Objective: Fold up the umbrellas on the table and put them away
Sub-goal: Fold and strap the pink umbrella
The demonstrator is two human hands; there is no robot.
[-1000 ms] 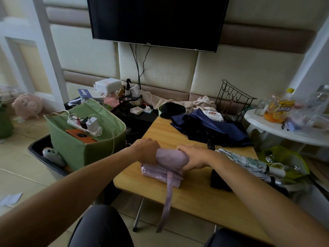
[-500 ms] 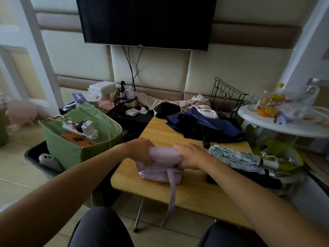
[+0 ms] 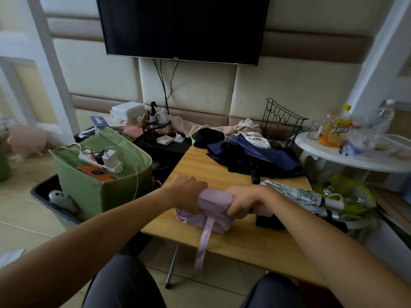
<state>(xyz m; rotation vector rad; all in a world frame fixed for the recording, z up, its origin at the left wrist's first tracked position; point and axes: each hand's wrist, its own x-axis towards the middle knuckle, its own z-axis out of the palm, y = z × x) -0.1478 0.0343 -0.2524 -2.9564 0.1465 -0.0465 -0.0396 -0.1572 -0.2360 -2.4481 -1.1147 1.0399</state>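
We grip the lilac umbrella with both hands at the near left part of the wooden bench. Our left hand curls over its left end, fingers wrapped down around the bunched fabric. Our right hand clamps the other end, fingers curled under the roll. The umbrella lies across the bench, its canopy gathered into a thick bundle with loose folds spilling out beneath our left hand. Its closing strap hangs undone from the middle of the bundle, down past the near edge of the bench.

Just right of our right hand lies a white umbrella with a green print, rolled, its white handle pointing toward the right edge of the bench. A black umbrella lies partly under our right wrist, touching the printed one; how far it is folded we cannot tell. At the far side of the bench a navy umbrella lies spread in a loose heap, its black handle pointing toward us.

Left of the bench stands a green fabric bin with a white power strip resting across its top. A round white side table stands at the right, carrying a yellow-capped bottle. A dark television hangs on the wall above.
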